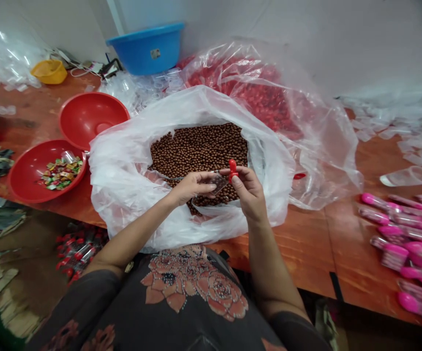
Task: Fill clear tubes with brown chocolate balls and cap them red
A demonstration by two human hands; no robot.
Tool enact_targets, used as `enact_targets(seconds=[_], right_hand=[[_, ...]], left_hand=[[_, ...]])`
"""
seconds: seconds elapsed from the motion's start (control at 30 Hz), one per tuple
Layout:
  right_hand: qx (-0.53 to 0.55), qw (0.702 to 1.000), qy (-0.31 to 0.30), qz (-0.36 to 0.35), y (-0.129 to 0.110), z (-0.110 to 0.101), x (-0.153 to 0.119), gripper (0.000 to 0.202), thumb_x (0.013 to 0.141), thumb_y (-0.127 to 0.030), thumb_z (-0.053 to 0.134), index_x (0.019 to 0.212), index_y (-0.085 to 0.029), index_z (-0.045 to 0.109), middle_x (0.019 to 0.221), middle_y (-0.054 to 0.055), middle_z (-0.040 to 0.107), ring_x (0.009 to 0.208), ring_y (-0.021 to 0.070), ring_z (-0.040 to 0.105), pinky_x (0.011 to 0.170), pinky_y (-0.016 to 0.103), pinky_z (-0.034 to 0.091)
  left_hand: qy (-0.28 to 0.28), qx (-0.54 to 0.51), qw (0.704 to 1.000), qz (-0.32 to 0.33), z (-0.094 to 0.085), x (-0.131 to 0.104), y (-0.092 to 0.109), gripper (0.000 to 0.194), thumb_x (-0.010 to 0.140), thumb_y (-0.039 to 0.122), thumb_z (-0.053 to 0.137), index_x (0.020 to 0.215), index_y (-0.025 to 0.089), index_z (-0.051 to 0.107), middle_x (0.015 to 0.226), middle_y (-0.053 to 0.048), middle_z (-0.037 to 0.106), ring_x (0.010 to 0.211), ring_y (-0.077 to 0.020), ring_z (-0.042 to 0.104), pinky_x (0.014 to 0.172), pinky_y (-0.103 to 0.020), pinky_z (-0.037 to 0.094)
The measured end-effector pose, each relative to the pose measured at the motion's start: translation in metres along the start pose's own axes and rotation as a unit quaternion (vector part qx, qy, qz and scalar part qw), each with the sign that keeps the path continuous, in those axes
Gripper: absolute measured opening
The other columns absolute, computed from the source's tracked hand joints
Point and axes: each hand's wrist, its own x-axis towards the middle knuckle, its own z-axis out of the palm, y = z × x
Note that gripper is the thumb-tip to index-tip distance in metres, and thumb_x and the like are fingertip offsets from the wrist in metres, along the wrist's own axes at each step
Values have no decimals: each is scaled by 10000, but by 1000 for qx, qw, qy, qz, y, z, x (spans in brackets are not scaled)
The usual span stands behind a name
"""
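My left hand point(192, 187) pinches a small clear plastic container point(219, 182), with dark contents showing through its wall. Close beside its mouth, my right hand point(248, 191) grips a red cap point(232, 171) between thumb and fingers. Whether cap and container touch is hard to make out. Both hands are above a large white plastic bag point(123, 170), its top spread wide. Inside lie a great many small round brown balls point(200, 146), like chocolate beads.
Left of the bag sit a red bowl of wrapped sweets point(24, 170) and another red bowl point(94, 114). Behind are a blue basin point(148, 51) and a clear bag of red pieces point(240, 87). Pink-capped tubes point(408, 248) lie at right; red-capped containers point(81, 248) lie below the table's left side.
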Motion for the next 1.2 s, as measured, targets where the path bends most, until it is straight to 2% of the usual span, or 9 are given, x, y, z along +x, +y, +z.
enact_targets(seconds=[0.13,0.3,0.5,0.63,0.77,0.93,1.07,1.2], right_hand=[[-51,998,-38,-14,6,-5,1,242,911,-407,578,1119,-289,610,1056,10,673,1008,167,619,983,374,472],[-168,980,-71,-73,13,-13,4,248,946,-363,527,1163,-266,598,1111,26,638,1030,166,601,943,350,484],[-201,973,-80,-78,19,-23,5,236,965,-340,494,1165,-264,594,1103,27,634,1017,158,598,918,332,489],[-188,977,-57,-77,24,-22,3,236,967,-340,491,1167,-268,593,1100,23,635,1019,152,601,919,322,493],[-186,977,-79,-76,27,-17,3,247,968,-338,490,1188,-278,585,1137,21,633,1061,156,600,969,339,485],[-193,976,-86,-56,29,-20,1,269,964,-363,489,1198,-275,588,1147,35,633,1061,166,600,954,351,502],[-124,991,-57,-15,31,-24,-3,288,917,-370,576,1191,-284,594,1155,26,640,1055,168,615,967,362,514],[-23,997,-52,45,32,-22,-7,414,850,-347,672,1248,-311,563,1214,18,642,1090,178,629,1040,411,492]], left_hand=[[7,6,1000,4,-5,-3,-1,422,712,199,749,1118,111,676,966,-78,677,841,-147,646,740,-294,564],[4,56,998,23,-8,-4,-1,451,715,228,748,1144,110,671,1018,-89,679,848,-146,632,722,-286,565],[20,90,995,27,-13,-4,-5,427,738,243,721,1141,109,674,985,-83,681,779,-123,630,722,-285,568],[38,121,991,44,-14,-4,-7,395,749,232,702,1127,119,685,963,-71,685,743,-112,620,720,-274,554],[26,129,990,44,-9,-5,-6,404,738,205,698,1131,117,686,969,-70,680,752,-119,619,711,-264,550],[45,114,992,38,-10,-7,-5,388,743,217,703,1115,108,690,958,-71,683,737,-111,622,737,-278,565],[62,101,992,45,-12,-8,-6,400,744,231,714,1125,113,687,982,-79,696,745,-110,629,734,-276,569],[56,86,994,33,-10,-12,-10,441,739,242,730,1156,111,673,1022,-95,699,782,-125,644,731,-271,565]])
